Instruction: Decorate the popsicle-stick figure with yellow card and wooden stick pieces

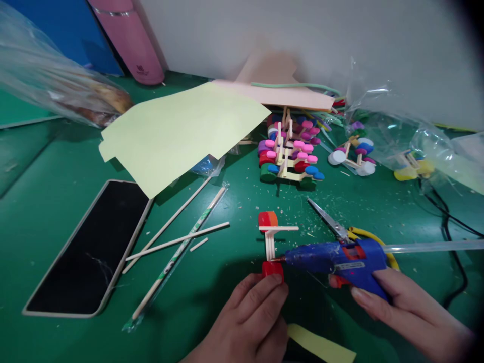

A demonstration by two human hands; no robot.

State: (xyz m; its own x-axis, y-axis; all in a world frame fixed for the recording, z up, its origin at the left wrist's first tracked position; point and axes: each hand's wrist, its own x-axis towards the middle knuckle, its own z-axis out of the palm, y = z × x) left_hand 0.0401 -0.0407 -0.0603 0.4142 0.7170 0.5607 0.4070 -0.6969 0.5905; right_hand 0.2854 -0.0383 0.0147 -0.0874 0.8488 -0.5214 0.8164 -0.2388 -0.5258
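My left hand [253,320] has its fingers closed on the near red end of a small wooden-stick model [269,244]. That model has a red and orange round piece at its far end and a thin stick lying crosswise. In my right hand [404,312] is a blue hot glue gun [328,258], its nozzle tip at the sticks just above the red piece under my left fingers. A clear glue stick [431,246] juts from the gun's back. Behind the gun lie scissors [328,221] with yellow handles, partly hidden by it.
Several similar coloured stick models [289,164] stand at the back. Wooden sticks [177,241], one in a wrapper [177,252], lie left of my hands beside a phone [86,252]. Yellow paper [185,131], a pink bottle [130,43], plastic bags [404,136] and a black cable [449,242] surround them.
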